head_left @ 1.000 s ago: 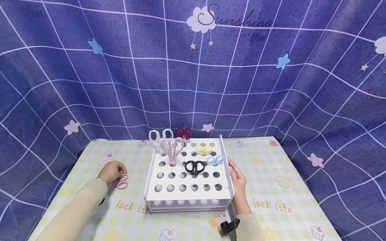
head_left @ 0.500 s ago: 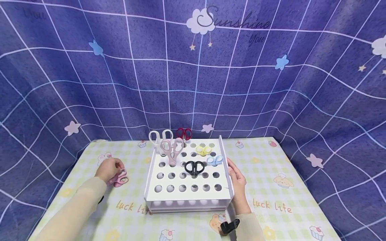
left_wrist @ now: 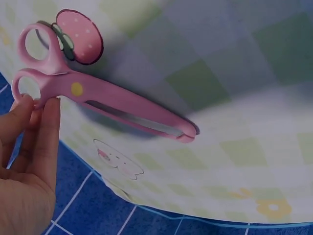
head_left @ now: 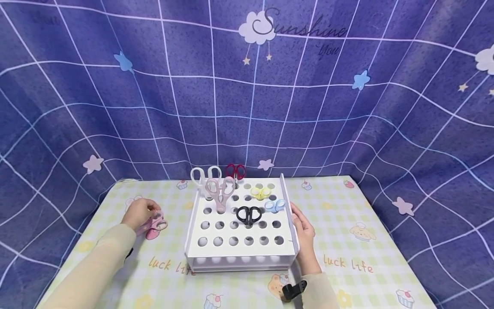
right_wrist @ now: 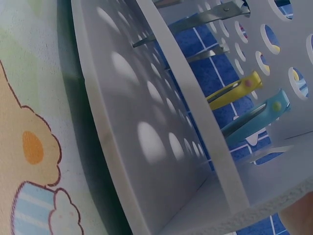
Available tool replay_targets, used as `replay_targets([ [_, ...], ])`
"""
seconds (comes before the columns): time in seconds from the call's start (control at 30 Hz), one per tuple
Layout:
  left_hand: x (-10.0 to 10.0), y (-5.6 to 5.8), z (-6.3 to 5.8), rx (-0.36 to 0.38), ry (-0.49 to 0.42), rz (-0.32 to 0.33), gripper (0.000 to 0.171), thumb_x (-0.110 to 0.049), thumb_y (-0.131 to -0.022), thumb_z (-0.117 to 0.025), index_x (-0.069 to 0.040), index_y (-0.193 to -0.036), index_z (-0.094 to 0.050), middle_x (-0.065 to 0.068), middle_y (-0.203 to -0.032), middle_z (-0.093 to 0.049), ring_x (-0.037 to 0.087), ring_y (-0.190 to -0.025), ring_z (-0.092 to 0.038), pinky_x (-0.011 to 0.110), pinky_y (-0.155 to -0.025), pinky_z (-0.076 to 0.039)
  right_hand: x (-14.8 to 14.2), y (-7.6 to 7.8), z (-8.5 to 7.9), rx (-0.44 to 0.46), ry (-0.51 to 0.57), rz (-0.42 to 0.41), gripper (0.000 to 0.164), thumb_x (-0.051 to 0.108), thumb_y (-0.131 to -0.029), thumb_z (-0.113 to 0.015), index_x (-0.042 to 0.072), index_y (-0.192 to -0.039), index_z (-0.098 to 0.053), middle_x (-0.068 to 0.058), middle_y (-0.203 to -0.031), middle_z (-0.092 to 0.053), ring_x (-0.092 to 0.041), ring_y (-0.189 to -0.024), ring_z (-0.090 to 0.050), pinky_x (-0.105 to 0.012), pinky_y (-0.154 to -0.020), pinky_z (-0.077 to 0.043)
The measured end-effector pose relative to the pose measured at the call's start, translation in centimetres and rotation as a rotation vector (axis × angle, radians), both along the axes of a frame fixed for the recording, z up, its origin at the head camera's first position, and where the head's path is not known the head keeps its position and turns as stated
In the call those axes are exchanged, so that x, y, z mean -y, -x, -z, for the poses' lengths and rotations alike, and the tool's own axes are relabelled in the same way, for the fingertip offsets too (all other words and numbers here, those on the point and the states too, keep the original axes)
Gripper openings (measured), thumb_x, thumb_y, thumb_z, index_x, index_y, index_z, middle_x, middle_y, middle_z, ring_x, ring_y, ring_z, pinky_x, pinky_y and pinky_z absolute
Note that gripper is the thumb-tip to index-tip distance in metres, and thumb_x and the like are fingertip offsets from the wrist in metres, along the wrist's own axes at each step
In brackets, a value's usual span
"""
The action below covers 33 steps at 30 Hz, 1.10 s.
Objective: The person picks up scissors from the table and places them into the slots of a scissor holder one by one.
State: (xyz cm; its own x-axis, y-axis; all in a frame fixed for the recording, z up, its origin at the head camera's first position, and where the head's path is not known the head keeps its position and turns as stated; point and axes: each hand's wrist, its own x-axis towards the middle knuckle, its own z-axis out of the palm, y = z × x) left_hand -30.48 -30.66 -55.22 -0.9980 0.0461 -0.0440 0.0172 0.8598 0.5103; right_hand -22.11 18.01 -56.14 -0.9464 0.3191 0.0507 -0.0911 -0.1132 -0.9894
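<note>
On pink scissors [left_wrist: 98,95]: left fingers [left_wrist: 46,132].

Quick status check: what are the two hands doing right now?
Left hand pinches pink scissors at handle. Right hand rests against white rack. Nothing between.

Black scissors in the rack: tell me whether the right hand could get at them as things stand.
Probably yes: the right hand rests against the white rack side, the black scissors stand handles-up nearby, and nothing covers them.
</note>
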Motion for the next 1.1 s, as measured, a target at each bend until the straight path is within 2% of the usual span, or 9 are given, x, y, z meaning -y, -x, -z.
replay_targets([
  [0.27,-0.9,0.0,-0.9,-0.152,-0.005,0.003,0.004,-0.005,-0.086,-0.068,-0.002,-0.087,-0.072,0.009,-0.080,-0.070,0.015,-0.068,-0.057,0.029,-0.064,-0.046,-0.1,-0.2,0.1,-0.001,0.002,-0.003,0.035,0.018,-0.099,-0.053,0.009,-0.132,-0.061,0.005,-0.131,-0.064,0.002,-0.108,-0.060,-0.013,-0.086,-0.052],
  [0.5,-1.8,-0.4,-2.6,-0.326,-0.007,-0.030,0.004,-0.005,-0.087,-0.068,-0.002,-0.087,-0.071,0.008,-0.075,-0.068,0.014,-0.065,-0.056,0.029,-0.062,-0.045,0.0,-0.1,0.0,0.022,-0.021,0.011,0.034,0.020,-0.099,-0.053,0.012,-0.131,-0.062,0.003,-0.133,-0.062,0.002,-0.112,-0.058,-0.012,-0.088,-0.050],
  [0.63,-2.5,-1.1,-3.9,-0.439,-0.050,-0.058,0.007,-0.008,-0.087,-0.069,-0.001,-0.088,-0.071,0.008,-0.073,-0.068,0.010,-0.065,-0.054,0.021,-0.059,-0.043,0.0,0.0,-0.1,0.040,-0.029,0.008,0.033,0.021,-0.099,-0.053,0.017,-0.130,-0.063,0.002,-0.134,-0.062,0.000,-0.112,-0.058,-0.012,-0.089,-0.050],
  [0.7,-2.8,-1.6,-4.4,-0.474,-0.088,-0.085,0.008,-0.009,-0.088,-0.069,-0.001,-0.088,-0.071,0.009,-0.073,-0.069,0.004,-0.065,-0.054,0.016,-0.059,-0.042,0.0,0.1,-0.1,0.039,-0.025,0.000,0.033,0.021,-0.100,-0.052,0.017,-0.131,-0.063,0.001,-0.136,-0.060,-0.001,-0.113,-0.058,-0.013,-0.090,-0.050],
  [0.8,-3.1,-2.7,-4.9,-0.464,-0.146,-0.140,0.011,-0.012,-0.089,-0.068,-0.002,-0.090,-0.072,0.011,-0.076,-0.070,-0.005,-0.065,-0.053,0.011,-0.057,-0.040,0.0,0.1,-0.1,0.035,-0.019,-0.006,0.034,0.021,-0.100,-0.052,0.015,-0.132,-0.062,0.000,-0.138,-0.059,0.000,-0.115,-0.057,-0.012,-0.091,-0.049],
  [0.97,-3.3,-4.8,-4.7,-0.380,-0.229,-0.229,0.016,-0.017,-0.090,-0.068,-0.002,-0.096,-0.072,0.014,-0.083,-0.073,-0.013,-0.062,-0.053,0.009,-0.055,-0.041,0.1,0.0,-0.1,0.024,-0.018,0.001,0.033,0.020,-0.100,-0.052,0.014,-0.131,-0.062,0.001,-0.137,-0.060,0.001,-0.116,-0.057,-0.012,-0.092,-0.048],
  [1.03,-3.4,-5.4,-4.9,-0.363,-0.267,-0.268,0.019,-0.020,-0.090,-0.069,-0.003,-0.097,-0.072,0.012,-0.084,-0.074,-0.015,-0.062,-0.055,0.008,-0.055,-0.043,0.1,0.0,0.0,0.022,-0.018,0.001,0.033,0.019,-0.100,-0.052,0.014,-0.131,-0.062,0.002,-0.136,-0.060,0.000,-0.115,-0.057,-0.012,-0.092,-0.049],
  [1.1,-3.6,-5.8,-5.4,-0.369,-0.309,-0.297,0.021,-0.023,-0.090,-0.070,-0.003,-0.098,-0.072,0.005,-0.081,-0.074,-0.015,-0.062,-0.057,0.007,-0.055,-0.044,0.1,0.0,-0.1,0.025,-0.015,0.001,0.034,0.020,-0.100,-0.052,0.014,-0.131,-0.062,0.003,-0.135,-0.061,0.000,-0.113,-0.059,-0.013,-0.089,-0.050],
])
